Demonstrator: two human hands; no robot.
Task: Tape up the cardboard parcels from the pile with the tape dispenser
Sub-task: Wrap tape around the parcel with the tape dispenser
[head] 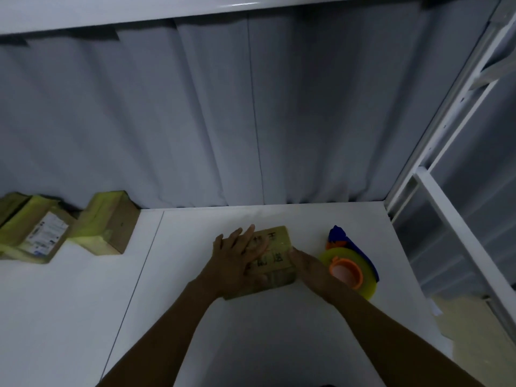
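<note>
A small cardboard parcel (276, 248) with printed characters and yellowish tape lies on the white table (251, 331). My left hand (237, 255) lies flat on the parcel's top with its fingers spread. My right hand (310, 268) presses against the parcel's right side, fingers straight. Just right of that hand, a tape dispenser (350, 263) lies on the table; it has a blue handle, an orange hub and a yellow tape roll, and neither hand touches it.
Two taped parcels sit at the far left by the curtain: one with a white label (33, 230) and a plainer one (107, 222). A grey curtain (251, 121) backs the table. A white metal frame (446, 191) runs along the right edge.
</note>
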